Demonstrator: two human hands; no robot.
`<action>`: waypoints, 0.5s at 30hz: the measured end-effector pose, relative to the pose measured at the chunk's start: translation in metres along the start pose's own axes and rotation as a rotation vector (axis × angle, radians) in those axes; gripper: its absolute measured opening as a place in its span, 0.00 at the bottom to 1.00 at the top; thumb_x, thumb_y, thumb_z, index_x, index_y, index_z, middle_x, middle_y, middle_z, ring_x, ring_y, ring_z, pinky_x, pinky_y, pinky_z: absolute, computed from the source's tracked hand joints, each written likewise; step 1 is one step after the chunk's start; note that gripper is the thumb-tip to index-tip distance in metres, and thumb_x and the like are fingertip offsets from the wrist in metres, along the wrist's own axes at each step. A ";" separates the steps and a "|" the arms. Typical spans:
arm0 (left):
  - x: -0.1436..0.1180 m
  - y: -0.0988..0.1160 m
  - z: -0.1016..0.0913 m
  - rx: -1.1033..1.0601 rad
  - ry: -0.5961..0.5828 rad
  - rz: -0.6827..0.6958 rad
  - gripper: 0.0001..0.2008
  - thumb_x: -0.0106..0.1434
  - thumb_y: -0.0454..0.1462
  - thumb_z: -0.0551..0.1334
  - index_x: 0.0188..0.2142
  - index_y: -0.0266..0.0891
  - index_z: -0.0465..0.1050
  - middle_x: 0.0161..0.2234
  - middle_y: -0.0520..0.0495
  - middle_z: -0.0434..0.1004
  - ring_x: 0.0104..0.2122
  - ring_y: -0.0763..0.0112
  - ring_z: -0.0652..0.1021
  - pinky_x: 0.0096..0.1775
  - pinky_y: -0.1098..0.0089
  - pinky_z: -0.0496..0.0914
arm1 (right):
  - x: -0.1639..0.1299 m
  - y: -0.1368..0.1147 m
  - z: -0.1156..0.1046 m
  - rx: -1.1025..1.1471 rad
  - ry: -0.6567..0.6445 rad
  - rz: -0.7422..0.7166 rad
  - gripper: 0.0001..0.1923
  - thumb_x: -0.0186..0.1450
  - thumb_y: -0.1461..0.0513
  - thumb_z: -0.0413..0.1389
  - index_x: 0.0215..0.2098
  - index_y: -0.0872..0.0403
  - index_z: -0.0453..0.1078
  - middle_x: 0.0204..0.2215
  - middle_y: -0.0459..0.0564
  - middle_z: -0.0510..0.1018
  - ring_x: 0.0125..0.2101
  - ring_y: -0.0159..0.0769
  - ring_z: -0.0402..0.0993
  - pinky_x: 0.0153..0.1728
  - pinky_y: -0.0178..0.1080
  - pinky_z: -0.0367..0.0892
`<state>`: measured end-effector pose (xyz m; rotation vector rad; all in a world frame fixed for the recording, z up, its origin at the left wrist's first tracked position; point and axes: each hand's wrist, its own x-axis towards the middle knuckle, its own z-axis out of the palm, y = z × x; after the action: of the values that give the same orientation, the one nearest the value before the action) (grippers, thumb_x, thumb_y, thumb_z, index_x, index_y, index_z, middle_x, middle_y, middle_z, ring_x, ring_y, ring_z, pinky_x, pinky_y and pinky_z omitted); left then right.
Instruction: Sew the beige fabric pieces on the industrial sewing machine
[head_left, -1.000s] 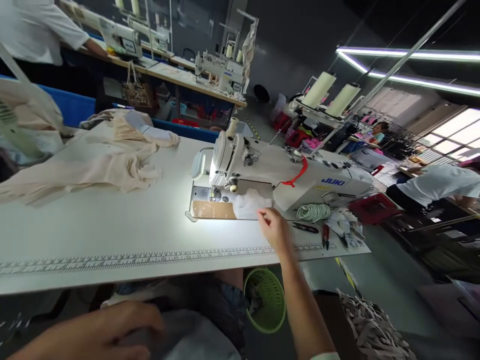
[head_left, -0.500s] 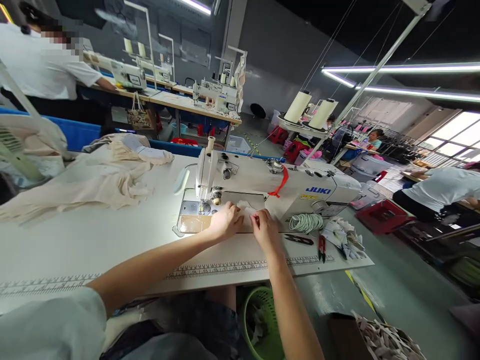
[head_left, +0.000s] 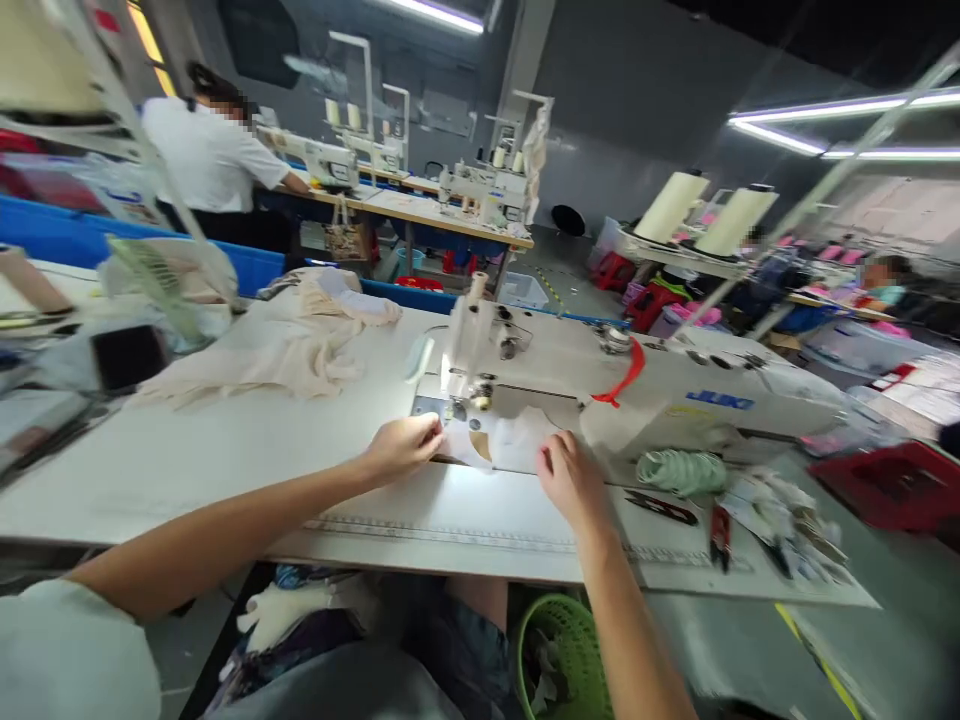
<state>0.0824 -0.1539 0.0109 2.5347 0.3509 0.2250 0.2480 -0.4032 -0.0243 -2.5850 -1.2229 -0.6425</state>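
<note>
So the white cloth [head_left: 519, 437] is lying flat on the bed of the sewing machine [head_left: 551, 360], mostly just right of the needle end [head_left: 457, 400]. Can't tell if it's one piece or two, cause a bit of tan shows through a gap near the left end.

Left hand [head_left: 403, 446] has its fingers pinched together on the cloth's left end, right in front of the needle. Right hand [head_left: 571, 480] is curled, thumb and finger closed on the right edge. Both forearms reach across the front of the bench [head_left: 187, 455], over the printed ruler [head_left: 450, 537].

Right of the right hand there's a coil of pale green cord [head_left: 679, 471], black snips [head_left: 660, 507], red snips [head_left: 720, 537] and a heap of scraps [head_left: 784, 525]. Red ribbon [head_left: 626, 375] hangs on the machine. Beige fabric [head_left: 277, 355] is piled over on the left, with a green fan [head_left: 154, 285] past it. Green basket [head_left: 566, 650] sits under the bench edge. Co-worker in a white shirt [head_left: 206, 155] is well back, at another bench [head_left: 420, 208].
</note>
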 end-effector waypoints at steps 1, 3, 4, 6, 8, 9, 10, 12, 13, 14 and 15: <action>-0.005 -0.012 -0.010 0.062 0.011 -0.061 0.10 0.68 0.41 0.54 0.31 0.42 0.68 0.24 0.53 0.75 0.27 0.67 0.75 0.29 0.70 0.59 | 0.000 0.001 0.002 0.000 0.027 -0.019 0.06 0.69 0.64 0.51 0.35 0.53 0.68 0.36 0.50 0.75 0.28 0.34 0.69 0.24 0.36 0.51; -0.012 -0.031 -0.027 0.181 0.024 -0.175 0.10 0.68 0.41 0.53 0.33 0.42 0.69 0.25 0.51 0.76 0.29 0.64 0.77 0.30 0.69 0.58 | 0.001 0.006 0.007 0.012 0.089 -0.059 0.07 0.69 0.63 0.50 0.33 0.52 0.67 0.35 0.50 0.74 0.28 0.34 0.69 0.24 0.36 0.52; -0.014 -0.040 -0.034 0.220 0.021 -0.210 0.09 0.68 0.41 0.54 0.35 0.42 0.70 0.26 0.51 0.77 0.30 0.63 0.77 0.30 0.69 0.59 | 0.002 0.008 0.009 0.027 0.125 -0.082 0.07 0.69 0.63 0.49 0.33 0.52 0.67 0.34 0.50 0.74 0.27 0.34 0.69 0.24 0.36 0.52; -0.016 -0.057 -0.047 0.236 0.002 -0.215 0.10 0.68 0.43 0.55 0.41 0.42 0.70 0.27 0.50 0.78 0.31 0.61 0.78 0.31 0.69 0.60 | 0.003 0.013 0.013 0.055 0.205 -0.125 0.07 0.69 0.62 0.49 0.34 0.52 0.66 0.34 0.50 0.75 0.28 0.35 0.70 0.25 0.36 0.54; -0.017 -0.074 -0.061 0.197 -0.010 -0.168 0.12 0.69 0.44 0.54 0.45 0.41 0.69 0.28 0.50 0.78 0.32 0.62 0.78 0.32 0.69 0.62 | 0.005 0.015 0.014 0.071 0.290 -0.150 0.06 0.70 0.61 0.49 0.36 0.52 0.67 0.34 0.50 0.76 0.29 0.35 0.71 0.26 0.36 0.57; -0.017 -0.084 -0.069 0.184 0.007 -0.142 0.12 0.69 0.43 0.53 0.45 0.41 0.69 0.30 0.50 0.79 0.32 0.63 0.79 0.33 0.69 0.64 | 0.006 0.016 0.013 0.074 0.324 -0.153 0.06 0.70 0.62 0.49 0.36 0.52 0.67 0.34 0.50 0.76 0.28 0.35 0.71 0.26 0.36 0.58; -0.017 -0.094 -0.079 0.192 0.042 -0.118 0.12 0.69 0.42 0.52 0.45 0.41 0.70 0.33 0.48 0.79 0.34 0.63 0.79 0.35 0.69 0.66 | 0.006 0.015 0.013 0.077 0.348 -0.153 0.06 0.70 0.62 0.49 0.37 0.52 0.67 0.34 0.50 0.77 0.28 0.35 0.71 0.26 0.36 0.59; -0.016 -0.115 -0.101 0.273 0.127 -0.078 0.10 0.67 0.41 0.54 0.42 0.41 0.71 0.42 0.44 0.79 0.43 0.61 0.78 0.38 0.68 0.68 | 0.007 0.012 0.011 0.086 0.362 -0.142 0.06 0.70 0.63 0.49 0.38 0.52 0.67 0.33 0.50 0.77 0.26 0.33 0.70 0.26 0.35 0.60; -0.014 -0.125 -0.111 0.334 0.151 -0.060 0.09 0.66 0.41 0.56 0.41 0.41 0.72 0.46 0.42 0.77 0.47 0.58 0.77 0.39 0.68 0.69 | 0.008 0.010 0.011 0.089 0.360 -0.135 0.06 0.70 0.63 0.49 0.38 0.52 0.67 0.33 0.50 0.77 0.25 0.33 0.69 0.25 0.35 0.60; -0.013 -0.134 -0.120 0.392 0.150 -0.046 0.10 0.64 0.42 0.58 0.41 0.41 0.72 0.48 0.41 0.75 0.51 0.55 0.75 0.39 0.67 0.69 | 0.008 0.008 0.010 0.090 0.357 -0.131 0.06 0.70 0.63 0.49 0.39 0.52 0.67 0.33 0.49 0.77 0.25 0.33 0.69 0.25 0.34 0.59; -0.012 -0.141 -0.127 0.438 0.127 -0.033 0.10 0.63 0.43 0.60 0.40 0.41 0.73 0.48 0.40 0.74 0.52 0.53 0.73 0.39 0.66 0.70 | 0.009 0.006 0.010 0.090 0.355 -0.131 0.06 0.70 0.64 0.48 0.39 0.52 0.67 0.33 0.49 0.78 0.25 0.33 0.69 0.25 0.34 0.59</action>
<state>0.0135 0.0216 0.0365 2.9486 0.5406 0.3279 0.2606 -0.3977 -0.0291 -2.2076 -1.2724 -0.9975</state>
